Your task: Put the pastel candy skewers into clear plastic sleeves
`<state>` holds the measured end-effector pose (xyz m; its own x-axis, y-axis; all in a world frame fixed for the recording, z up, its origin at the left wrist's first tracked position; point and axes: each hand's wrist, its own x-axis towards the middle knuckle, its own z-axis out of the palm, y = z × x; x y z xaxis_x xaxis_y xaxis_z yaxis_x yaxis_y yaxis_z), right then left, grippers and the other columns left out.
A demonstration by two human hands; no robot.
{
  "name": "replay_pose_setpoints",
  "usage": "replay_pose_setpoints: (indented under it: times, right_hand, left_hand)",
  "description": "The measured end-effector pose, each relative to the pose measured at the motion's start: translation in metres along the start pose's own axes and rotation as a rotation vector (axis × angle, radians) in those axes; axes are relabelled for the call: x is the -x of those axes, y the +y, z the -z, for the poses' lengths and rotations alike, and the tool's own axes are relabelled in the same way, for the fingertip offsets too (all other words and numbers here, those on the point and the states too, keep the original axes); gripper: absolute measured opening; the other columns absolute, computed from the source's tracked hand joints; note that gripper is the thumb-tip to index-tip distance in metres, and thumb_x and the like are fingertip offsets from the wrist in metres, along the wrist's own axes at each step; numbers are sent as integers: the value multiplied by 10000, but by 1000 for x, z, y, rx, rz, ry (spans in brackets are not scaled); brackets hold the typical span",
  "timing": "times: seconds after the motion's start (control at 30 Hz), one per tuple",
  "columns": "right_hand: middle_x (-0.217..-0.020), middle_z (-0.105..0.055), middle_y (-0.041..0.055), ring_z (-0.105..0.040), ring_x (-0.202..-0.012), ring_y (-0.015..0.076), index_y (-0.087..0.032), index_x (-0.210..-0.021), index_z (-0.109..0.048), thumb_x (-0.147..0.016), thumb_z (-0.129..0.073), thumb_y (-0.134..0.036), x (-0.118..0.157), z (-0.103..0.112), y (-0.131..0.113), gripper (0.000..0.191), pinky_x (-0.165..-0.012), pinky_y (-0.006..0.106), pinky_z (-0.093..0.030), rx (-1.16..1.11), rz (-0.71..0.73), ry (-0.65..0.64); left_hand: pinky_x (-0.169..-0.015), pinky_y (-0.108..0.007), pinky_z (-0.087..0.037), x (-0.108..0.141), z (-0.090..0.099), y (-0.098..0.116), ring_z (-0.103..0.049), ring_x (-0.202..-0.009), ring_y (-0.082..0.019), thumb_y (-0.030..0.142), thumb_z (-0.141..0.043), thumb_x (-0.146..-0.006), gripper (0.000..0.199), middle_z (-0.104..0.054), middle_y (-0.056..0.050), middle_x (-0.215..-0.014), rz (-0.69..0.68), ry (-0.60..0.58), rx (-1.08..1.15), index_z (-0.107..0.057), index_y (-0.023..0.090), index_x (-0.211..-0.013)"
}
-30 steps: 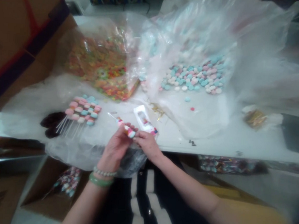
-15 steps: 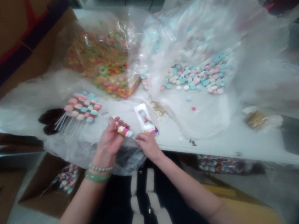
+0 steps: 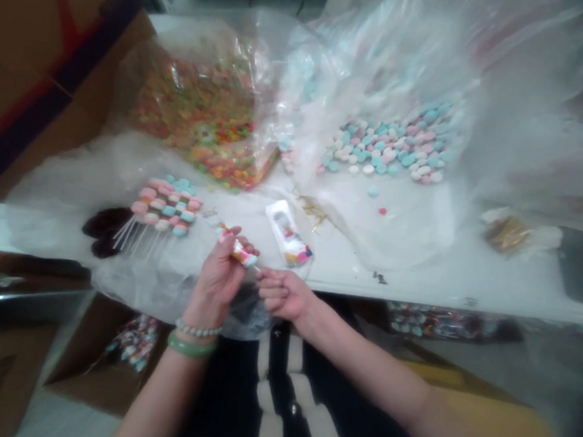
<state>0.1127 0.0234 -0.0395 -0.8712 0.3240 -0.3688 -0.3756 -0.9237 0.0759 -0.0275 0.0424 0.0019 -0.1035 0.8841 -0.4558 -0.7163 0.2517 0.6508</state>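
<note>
My left hand (image 3: 220,273) is closed around a marshmallow skewer (image 3: 243,255) that sits in a printed wrapper, its top pointing up and left. My right hand (image 3: 282,292) pinches the white stick at the skewer's lower end, with the fingers curled in. Just beyond my hands lie flat printed wrappers (image 3: 284,224) and loose gold twist ties (image 3: 316,210). Left of them, several pink, white and blue marshmallow skewers (image 3: 167,206) rest in a stack, their sticks toward me.
Behind are a clear bag of colourful gummies (image 3: 213,126) and an open bag of pastel marshmallows (image 3: 386,148). A bundle of gold ties (image 3: 506,235) lies at right. A cardboard box (image 3: 95,378) with wrapped sweets stands below the table (image 3: 337,278) at left.
The wrapper now covers more of the skewer's lower end. My right hand has turned and its fingers have curled in on the stick. The whole view has shifted slightly.
</note>
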Motion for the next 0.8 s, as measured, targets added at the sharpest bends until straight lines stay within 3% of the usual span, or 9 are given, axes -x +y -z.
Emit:
replay_pose_setpoints:
  times: [0.07,0.13,0.23,0.3,0.43,0.6,0.7,0.8]
  right_hand:
    - [-461,-233,-122,-64,-383,55,-147,-766,-509,-962,-346,-124,-1,-4,2,256,-357,151,-99,129,81,84]
    - [-452,-272,-117,-118,-387,60,-164,-760,-523,-885,-487,-148,0,-9,5,131,-371,174,-103,337,280,239]
    - [-488,-382,-86,-300,-447,78,-175,-711,-559,-794,-597,-200,1,-13,9,94,-437,193,-233,768,633,468]
    - [-576,-493,-53,-441,-566,107,-181,-678,-577,-779,-585,-216,1,-12,11,107,-548,217,-346,1045,762,549]
    - [-720,-600,-26,-559,-730,149,-198,-723,-588,-813,-534,-234,4,-8,11,111,-695,254,-416,1321,802,598]
    - [-764,-650,3,-594,-754,164,-212,-797,-619,-873,-505,-235,12,-3,12,139,-719,265,-400,1727,840,638]
    - [-735,-649,12,-593,-731,167,-213,-779,-612,-875,-482,-221,10,-1,15,163,-705,267,-395,1749,847,679]
    - [-758,-652,16,-596,-733,168,-213,-778,-608,-860,-477,-235,1,-3,17,156,-710,271,-408,1593,889,668]
  left_hand:
    - [-692,-299,-525,0,4,-3,-535,-624,-123,264,-750,-808,244,-543,16,-722,-58,-11,-48,-614,147,-974]
    - [-710,-307,-531,-1,6,-6,-557,-644,-131,266,-760,-796,256,-560,8,-732,-63,9,-72,-608,150,-965]
    - [-729,-300,-535,-1,7,-11,-594,-683,-139,173,-758,-768,229,-586,-1,-751,27,75,-64,-589,153,-922]
    - [-711,-272,-531,0,5,-15,-603,-680,-132,84,-729,-745,241,-592,7,-745,71,105,-61,-582,161,-921]
    - [-645,-225,-512,2,1,-17,-607,-648,-124,13,-666,-739,248,-596,11,-710,129,145,-63,-582,167,-914]
    - [-750,-369,-556,3,1,-4,-639,-713,-186,182,-667,-846,115,-626,-27,-756,168,169,14,-596,149,-930]
    - [-751,-365,-550,4,1,-5,-610,-664,-163,306,-645,-895,168,-593,-12,-724,124,145,16,-590,151,-859]
    - [-740,-317,-536,6,-2,-14,-589,-649,-144,351,-651,-892,220,-567,-2,-701,16,78,-22,-582,161,-806]
